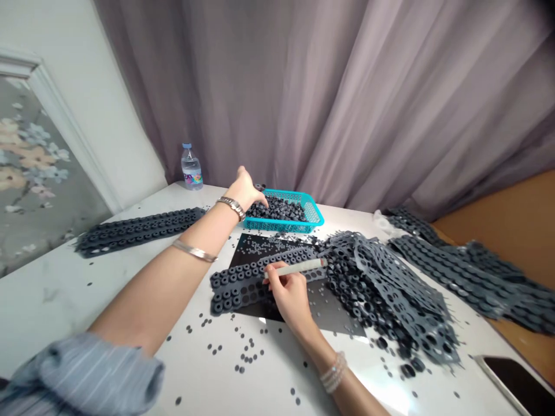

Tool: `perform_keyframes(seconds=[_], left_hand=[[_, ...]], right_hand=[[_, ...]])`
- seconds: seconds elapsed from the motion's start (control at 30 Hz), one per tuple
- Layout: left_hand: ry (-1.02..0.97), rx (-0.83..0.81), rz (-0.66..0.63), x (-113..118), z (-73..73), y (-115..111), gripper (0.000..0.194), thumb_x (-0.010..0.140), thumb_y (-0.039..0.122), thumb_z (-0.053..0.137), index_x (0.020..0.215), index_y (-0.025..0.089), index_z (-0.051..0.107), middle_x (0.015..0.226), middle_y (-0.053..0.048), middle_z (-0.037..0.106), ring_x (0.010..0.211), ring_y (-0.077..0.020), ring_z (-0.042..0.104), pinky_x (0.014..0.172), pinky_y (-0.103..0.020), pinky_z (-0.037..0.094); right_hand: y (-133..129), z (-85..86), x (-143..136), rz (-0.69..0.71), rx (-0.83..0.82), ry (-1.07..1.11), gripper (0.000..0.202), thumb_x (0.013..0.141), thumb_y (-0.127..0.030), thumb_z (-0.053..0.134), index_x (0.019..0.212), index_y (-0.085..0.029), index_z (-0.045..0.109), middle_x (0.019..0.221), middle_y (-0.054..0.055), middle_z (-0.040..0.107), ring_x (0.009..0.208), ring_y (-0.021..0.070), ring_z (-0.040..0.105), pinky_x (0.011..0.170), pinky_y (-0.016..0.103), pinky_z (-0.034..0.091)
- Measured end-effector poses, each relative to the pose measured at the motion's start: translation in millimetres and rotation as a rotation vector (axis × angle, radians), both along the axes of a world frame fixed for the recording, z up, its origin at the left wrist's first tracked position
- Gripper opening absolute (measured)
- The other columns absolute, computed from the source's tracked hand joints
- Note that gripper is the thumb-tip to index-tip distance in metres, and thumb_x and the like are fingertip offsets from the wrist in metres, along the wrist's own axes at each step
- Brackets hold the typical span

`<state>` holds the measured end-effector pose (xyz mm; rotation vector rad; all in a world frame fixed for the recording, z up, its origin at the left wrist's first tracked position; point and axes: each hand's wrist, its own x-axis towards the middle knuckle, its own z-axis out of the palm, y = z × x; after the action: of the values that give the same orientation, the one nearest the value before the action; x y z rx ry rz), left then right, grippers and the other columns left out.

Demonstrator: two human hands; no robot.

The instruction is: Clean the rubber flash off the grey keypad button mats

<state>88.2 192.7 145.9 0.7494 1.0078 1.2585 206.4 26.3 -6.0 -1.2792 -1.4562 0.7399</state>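
My left hand reaches to the left end of a turquoise plastic basket filled with small black rubber-looking pieces. Its thumb points toward the pieces, while the other fingers are mostly hidden behind the hand. A dark ring-like bit shows just past it; whether it is held is unclear. Closed around a white pen-shaped stick, my right hand is over a dark strip with rows of round ring pieces. Part of the strip's lower row shows flat round spots without rings. Beneath lies a black sheet.
Perforated grey sheets and loose rings are heaped on the right. More strips lie at far left and far right. A water bottle stands at the back, a phone at front right. Small black discs are scattered about.
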Motion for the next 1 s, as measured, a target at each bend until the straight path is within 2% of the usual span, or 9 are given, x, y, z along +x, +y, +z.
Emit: perform_keyframes(seconds=[0.07,0.17,0.27,0.4,0.5,0.63,0.73,0.8,1.0], left_hand=[[0.150,-0.060,-0.010,14,-0.1,14,0.070,0.091,0.060,0.027,0.148,0.019,0.032,0.148,-0.022,0.040,0.138,-0.0435,0.037,0.091,-0.062,0.047],[0.374,-0.037,-0.057,12,-27.3,8,0.077,0.085,0.066,0.031,0.144,0.018,0.039,0.144,-0.023,0.046,0.134,-0.0396,0.044,0.093,-0.055,0.048],[0.619,0.122,-0.109,-10,-65.4,-19,0.060,0.080,0.055,0.052,0.126,0.017,0.059,0.130,-0.018,0.060,0.122,-0.0307,0.056,0.095,-0.042,0.049],[0.941,0.345,-0.163,-29,-97.9,-50,0.030,0.071,0.035,0.067,0.095,0.018,0.071,0.107,-0.011,0.071,0.109,-0.0287,0.061,0.102,-0.042,0.042],[1.101,0.471,-0.277,-15,-111.8,-59,0.019,0.073,0.029,0.068,0.088,0.019,0.072,0.098,-0.009,0.072,0.099,-0.0259,0.064,0.099,-0.041,0.044],[1.243,0.559,-0.440,27,-130.2,-63,0.024,0.082,0.034,0.070,0.098,0.016,0.069,0.103,-0.009,0.070,0.097,-0.0222,0.065,0.094,-0.042,0.049],[1.322,0.562,-0.495,55,-141.0,-64,0.032,0.091,0.039,0.062,0.114,0.016,0.062,0.117,-0.008,0.064,0.104,-0.0214,0.063,0.090,-0.045,0.052],[1.356,0.548,-0.499,65,-143.8,-63,0.035,0.092,0.038,0.060,0.121,0.017,0.059,0.123,-0.009,0.061,0.107,-0.0227,0.061,0.091,-0.046,0.053],[1.344,0.542,-0.511,60,-133.4,-53,0.035,0.092,0.037,0.060,0.121,0.016,0.059,0.122,-0.008,0.061,0.105,-0.0227,0.062,0.088,-0.043,0.054]], right_hand=[[0,1.8,3,-0.008,0.002,0.007,0.037,0.093,-0.043,0.048,0.069,-0.019,0.063,0.065,0.002,0.066,0.056,0.0147,0.059,0.054,0.023,0.041],[4,7.8,15,-0.022,0.020,0.037,0.036,0.093,-0.047,0.047,0.078,-0.019,0.064,0.066,0.002,0.066,0.056,0.0147,0.058,0.054,0.023,0.041],[12,13.8,38,-0.121,0.057,-0.009,0.036,0.096,-0.049,0.041,0.090,-0.020,0.062,0.069,0.003,0.067,0.059,0.0158,0.060,0.058,0.024,0.041],[20,16.2,72,-0.354,-0.047,-0.419,0.034,0.099,-0.039,0.034,0.091,-0.021,0.062,0.063,0.004,0.062,0.055,0.0172,0.056,0.057,0.025,0.032],[21,16.4,87,-0.401,-0.071,-0.524,0.034,0.099,-0.036,0.032,0.094,-0.021,0.062,0.067,0.006,0.063,0.056,0.0180,0.055,0.057,0.026,0.030],[25,13.3,95,-0.334,-0.067,-0.298,0.037,0.098,-0.042,0.033,0.093,-0.021,0.062,0.076,0.008,0.067,0.061,0.0189,0.062,0.058,0.026,0.041],[30,7.6,99,-0.287,-0.114,-0.152,0.037,0.096,-0.048,0.036,0.092,-0.020,0.061,0.075,0.008,0.067,0.060,0.0197,0.064,0.056,0.028,0.048],[33,5.2,101,-0.281,-0.133,-0.126,0.039,0.095,-0.049,0.034,0.094,-0.020,0.060,0.075,0.008,0.066,0.060,0.0201,0.066,0.055,0.028,0.051],[31,16.0,103,-0.369,-0.013,0.003,0.040,0.095,-0.050,0.035,0.099,-0.019,0.059,0.080,0.008,0.067,0.067,0.0190,0.067,0.061,0.030,0.056]])
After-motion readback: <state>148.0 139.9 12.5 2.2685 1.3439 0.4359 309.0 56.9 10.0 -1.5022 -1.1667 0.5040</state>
